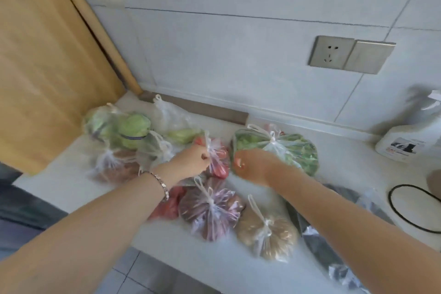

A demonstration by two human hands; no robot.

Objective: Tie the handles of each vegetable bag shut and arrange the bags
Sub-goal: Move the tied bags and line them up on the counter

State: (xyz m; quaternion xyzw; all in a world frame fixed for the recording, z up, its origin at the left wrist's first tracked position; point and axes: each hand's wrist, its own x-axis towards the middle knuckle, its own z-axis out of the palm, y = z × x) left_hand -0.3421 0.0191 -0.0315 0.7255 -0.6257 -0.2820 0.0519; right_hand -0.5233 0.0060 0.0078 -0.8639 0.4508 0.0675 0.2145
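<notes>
On the white counter [191, 260], a cluster of thin clear plastic bags is laid out below a tiled wall. The twisted handles of the bag of red vegetables [218, 162] at the middle are gripped by the left hand [191, 160], whose fingers are curled tight round the plastic. A bracelet [160, 181] is worn on that wrist. The right hand [253, 167] is held just beside the same bag with its fingers bent. Motion blur hides whether anything is pinched there, so this cannot be told. Just behind it, leafy greens are contained in a knotted bag [286, 150]. At the far left, pale cabbages are held in the cabbage bag [114, 129], and a light green vegetable is seen in a loose bag [181, 133] nearer the wall. Toward the near edge, purple-brown produce is enclosed in a tied bag [210, 207], and beside it what appear to be potatoes are packed in a tan bag [269, 231], also knotted. A white spray bottle [405, 138] is stood at the far right.
</notes>
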